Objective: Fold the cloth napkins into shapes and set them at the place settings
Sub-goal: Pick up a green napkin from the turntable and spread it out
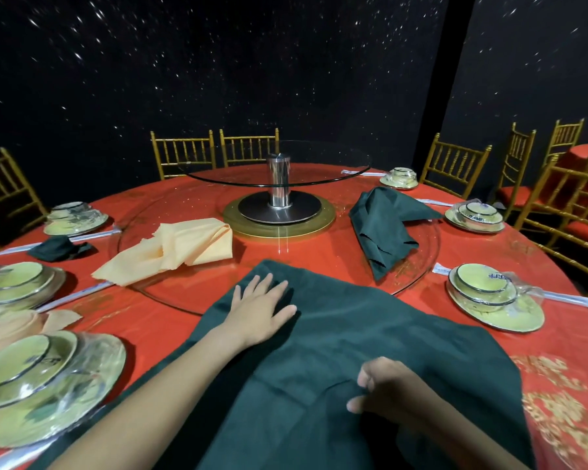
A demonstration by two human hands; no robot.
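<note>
Across the round red-clothed tabletop (157, 334), a large dark green cloth napkin (387, 327) is lying spread at the near edge. The left grip (262, 310), released and flat, is pinning it, probably to steady the cloth while the right grip (387, 391) is pinching a crease.

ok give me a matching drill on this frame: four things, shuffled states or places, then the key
Things
1. left hand
2. right hand
3. peach napkin
4. bunched green napkin

States or places
A. heaped to the right of the metal stand
B. pinches a fold of the spread green napkin
C. lies loosely folded to the left of the metal stand
D. rests flat, fingers spread, on the spread green napkin

Pairs: 1-D, 2-B, 3-C, 4-A
</note>
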